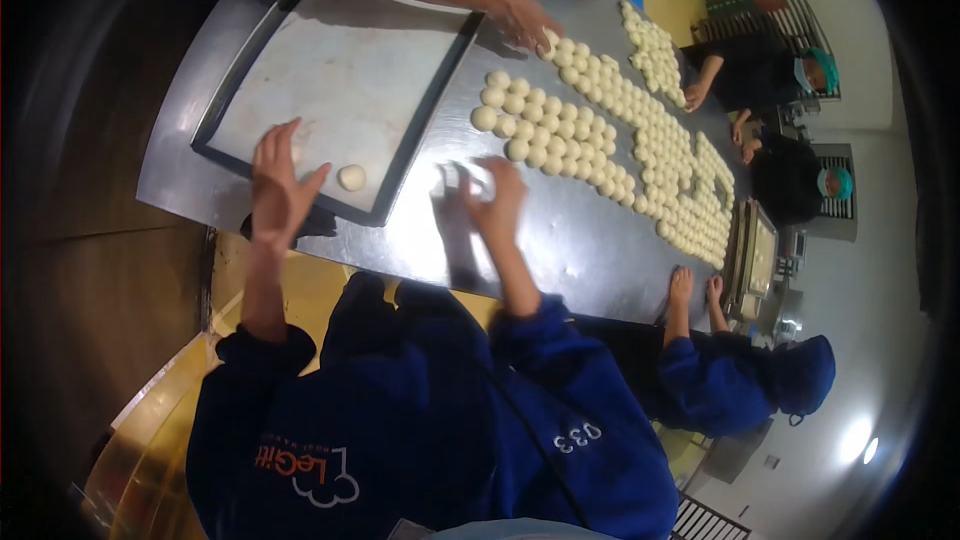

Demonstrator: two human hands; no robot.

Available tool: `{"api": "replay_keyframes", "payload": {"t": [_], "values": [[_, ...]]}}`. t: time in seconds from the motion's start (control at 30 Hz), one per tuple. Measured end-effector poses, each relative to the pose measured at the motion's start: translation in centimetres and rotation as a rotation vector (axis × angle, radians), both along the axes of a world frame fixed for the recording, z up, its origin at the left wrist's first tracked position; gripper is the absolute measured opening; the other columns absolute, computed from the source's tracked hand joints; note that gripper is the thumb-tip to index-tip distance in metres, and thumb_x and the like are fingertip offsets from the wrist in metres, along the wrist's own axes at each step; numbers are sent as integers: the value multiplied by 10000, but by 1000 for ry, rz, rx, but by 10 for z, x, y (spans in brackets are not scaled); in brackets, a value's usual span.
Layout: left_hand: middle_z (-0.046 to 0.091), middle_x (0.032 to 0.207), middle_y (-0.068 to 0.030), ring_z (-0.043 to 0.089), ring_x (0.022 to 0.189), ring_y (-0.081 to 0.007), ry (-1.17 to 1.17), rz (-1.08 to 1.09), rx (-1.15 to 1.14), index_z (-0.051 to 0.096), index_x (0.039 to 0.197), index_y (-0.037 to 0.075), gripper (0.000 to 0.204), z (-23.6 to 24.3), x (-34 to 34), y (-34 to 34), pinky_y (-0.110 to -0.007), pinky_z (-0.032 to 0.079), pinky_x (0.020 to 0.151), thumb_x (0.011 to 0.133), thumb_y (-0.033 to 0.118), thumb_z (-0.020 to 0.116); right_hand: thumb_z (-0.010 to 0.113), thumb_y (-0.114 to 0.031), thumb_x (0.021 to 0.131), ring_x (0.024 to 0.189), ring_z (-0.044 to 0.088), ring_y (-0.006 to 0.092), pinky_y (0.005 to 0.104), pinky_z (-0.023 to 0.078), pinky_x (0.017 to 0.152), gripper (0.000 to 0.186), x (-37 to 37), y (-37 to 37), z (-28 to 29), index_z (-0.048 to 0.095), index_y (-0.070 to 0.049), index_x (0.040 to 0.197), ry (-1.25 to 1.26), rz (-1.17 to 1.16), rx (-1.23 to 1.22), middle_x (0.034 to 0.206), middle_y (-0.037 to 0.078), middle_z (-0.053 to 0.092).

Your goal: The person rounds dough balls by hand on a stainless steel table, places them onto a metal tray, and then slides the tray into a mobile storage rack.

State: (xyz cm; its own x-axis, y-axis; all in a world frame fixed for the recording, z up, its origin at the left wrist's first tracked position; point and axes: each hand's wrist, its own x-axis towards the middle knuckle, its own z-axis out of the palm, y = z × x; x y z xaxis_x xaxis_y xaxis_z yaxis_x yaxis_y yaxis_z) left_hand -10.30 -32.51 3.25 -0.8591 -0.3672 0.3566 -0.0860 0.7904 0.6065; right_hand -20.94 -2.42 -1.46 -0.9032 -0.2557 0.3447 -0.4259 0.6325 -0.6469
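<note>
The left hand (277,185) hovers over the near edge of the tray (330,70), fingers spread and palm down, holding nothing. Just to its right a single dough ball (351,177) sits on the tray close to the near rim, a small gap between it and the thumb. All other parts of the tray's floor lie bare, running to its far rim, so there is plenty of open room there.

The right hand (493,198) is down on the steel table (590,240), just right of the tray's right rim, fingers curled over something pale (whether it grips a ball or only cups it, I cannot tell; the blur hides it). Bare steel stretches to the right of that hand and along the near table edge.

Farther off, a field of dough balls (560,130) lies in packed rows, running right toward the far end of the table. Its nearest balls are close to the right hand but apart from it.

A co-worker's hand (525,18) reaches in from the far side, touching a ball at the tray's far right corner. Another person's hands (695,288) rest flat on the near table edge well to the right, beside a second tray (757,258).
</note>
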Motion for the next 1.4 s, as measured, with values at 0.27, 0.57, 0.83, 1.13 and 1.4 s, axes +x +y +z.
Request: {"api": "replay_keyframes", "payload": {"t": [0.27,0.57,0.83,1.13,1.4], "values": [[554,1235,-139,580,1092,-349,-114,-496,114,582,1193,55,387,-52,-134,228,-425,486,931,811,62,641,747,-291,734,1118,518,235,517,341,872,387,-78,105,-17,657,-161,1087,157,-229,677,1147,19,591],[578,1109,-121,555,1111,-332,-447,-546,169,624,1075,103,375,-48,-38,243,-444,479,910,727,203,721,732,-233,800,1238,384,370,511,317,1051,317,49,235,-34,616,-30,1014,-149,-242,44,1302,212,419],[632,1175,-121,568,1168,-315,6,-397,137,654,966,103,286,-103,-78,314,-462,409,1048,706,181,743,754,-218,767,1128,518,383,473,405,990,493,-10,232,-38,554,32,1141,-45,-225,119,1197,229,562],[661,1084,-78,621,1042,-260,-35,-309,-157,684,997,129,269,-81,-65,253,-432,486,887,756,222,760,721,-145,655,822,518,342,469,389,758,281,-25,323,-47,607,-50,893,26,-45,188,863,136,548],[689,977,-44,653,973,-267,-208,-511,230,699,856,125,148,-91,-7,259,-410,491,922,735,164,774,741,-98,716,881,628,311,437,477,824,154,26,360,-59,667,-88,851,-135,174,81,920,96,653]]}}
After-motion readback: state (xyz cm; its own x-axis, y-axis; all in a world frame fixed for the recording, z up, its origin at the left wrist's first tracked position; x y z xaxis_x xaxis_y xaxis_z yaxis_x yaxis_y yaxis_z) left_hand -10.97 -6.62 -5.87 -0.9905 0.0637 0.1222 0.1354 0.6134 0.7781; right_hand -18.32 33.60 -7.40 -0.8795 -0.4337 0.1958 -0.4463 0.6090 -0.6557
